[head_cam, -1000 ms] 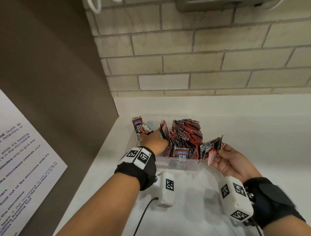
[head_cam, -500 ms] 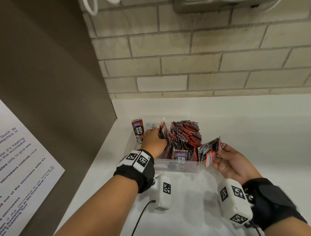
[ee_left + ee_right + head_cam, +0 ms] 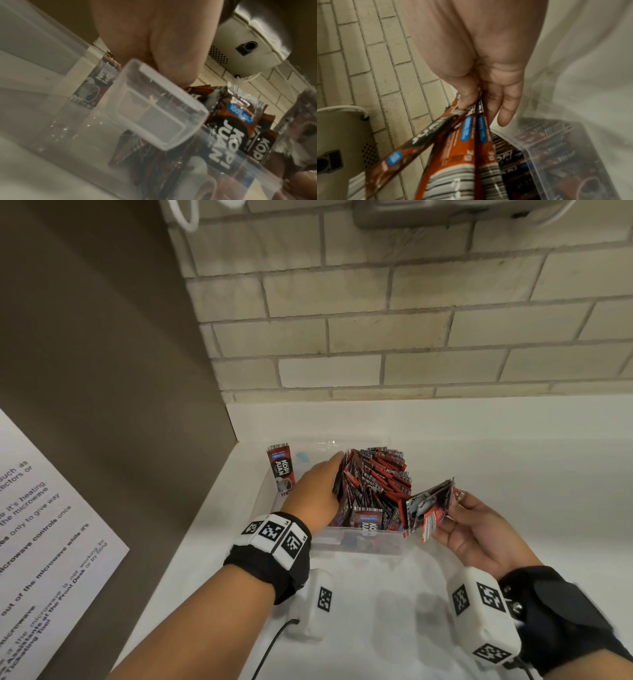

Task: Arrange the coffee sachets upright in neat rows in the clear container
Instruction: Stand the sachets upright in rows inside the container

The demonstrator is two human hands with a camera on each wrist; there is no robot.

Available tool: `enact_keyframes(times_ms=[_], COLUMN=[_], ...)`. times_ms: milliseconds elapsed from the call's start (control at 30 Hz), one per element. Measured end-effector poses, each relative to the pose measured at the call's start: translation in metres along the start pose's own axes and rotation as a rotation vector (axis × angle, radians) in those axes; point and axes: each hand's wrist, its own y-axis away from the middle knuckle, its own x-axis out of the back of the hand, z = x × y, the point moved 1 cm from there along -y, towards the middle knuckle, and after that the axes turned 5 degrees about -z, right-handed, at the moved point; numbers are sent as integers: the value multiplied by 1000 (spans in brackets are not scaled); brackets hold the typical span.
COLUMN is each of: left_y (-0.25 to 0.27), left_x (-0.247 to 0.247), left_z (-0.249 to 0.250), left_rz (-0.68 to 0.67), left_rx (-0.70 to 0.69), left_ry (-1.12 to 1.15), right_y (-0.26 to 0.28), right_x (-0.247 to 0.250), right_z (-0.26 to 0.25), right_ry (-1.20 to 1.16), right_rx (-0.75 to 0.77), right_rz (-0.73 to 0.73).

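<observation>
The clear container (image 3: 364, 539) sits on the white counter, packed with red and black coffee sachets (image 3: 376, 477) leaning in rows. One sachet (image 3: 282, 470) stands alone, upright, at its left end. My left hand (image 3: 322, 484) reaches into the container with fingers stretched along the left face of the packed rows, pressing on them. My right hand (image 3: 479, 529) hovers just off the container's right front corner and pinches a fanned bunch of sachets (image 3: 430, 508). The right wrist view shows the thumb (image 3: 465, 97) clamping that bunch (image 3: 462, 148). The left wrist view shows sachets (image 3: 228, 135) through the clear wall.
A brick wall (image 3: 376, 337) rises behind the counter. A brown panel (image 3: 102, 371) with a paper notice (image 3: 41, 542) closes the left side. A grey appliance (image 3: 445, 210) with a white cable hangs overhead. Bare white counter (image 3: 513, 474) extends to the right.
My left hand's fingers have stretched out farther back along the left side of the packed rows. The lone sachet now stands upright. My right hand has hardly moved.
</observation>
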Motion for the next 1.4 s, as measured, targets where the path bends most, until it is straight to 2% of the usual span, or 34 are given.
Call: enact_keyframes(times_ms=[100, 267, 567, 633, 733, 800, 867, 1000, 1067, 1133, 1200, 1300, 1400], left_y=[-4, -6, -12, -10, 2, 17, 38, 77, 96, 111, 121, 131, 131], left_x=[-3, -4, 3, 3, 15, 24, 30, 27, 27, 27, 24, 21, 25], left_z=[-8, -15, -31, -31, -22, -10, 4, 12, 11, 8, 2, -9, -17], left_rz=[-36, -65, 14, 69, 261, 283, 141, -338, -447, -398, -265, -74, 89], left_rx=[-9, 72, 257, 249, 146, 58, -2, -67, -34, -8, 63, 125, 115], left_ry=[-43, -7, 43, 122, 328, 535, 823, 1195, 1355, 1407, 1368, 1392, 1412], right_y=[1, 5, 14, 17, 23, 27, 30, 32, 30, 27, 25, 25, 27], right_x=[-1, -7, -29, -36, -57, -80, -103, -153, -168, -176, -179, -182, -185], right_z=[-3, -12, -32, -37, -49, -54, -54, -33, -17, -1, 14, 35, 51], right_ry=[15, 66, 156, 223, 356, 435, 529, 743, 896, 1048, 1132, 1121, 1018], right_rx=[4, 31, 104, 122, 160, 184, 176, 144, 169, 203, 220, 248, 321], right_rz=[3, -9, -7, -32, -60, -90, -158, -295, -335, -348, -341, -332, -261])
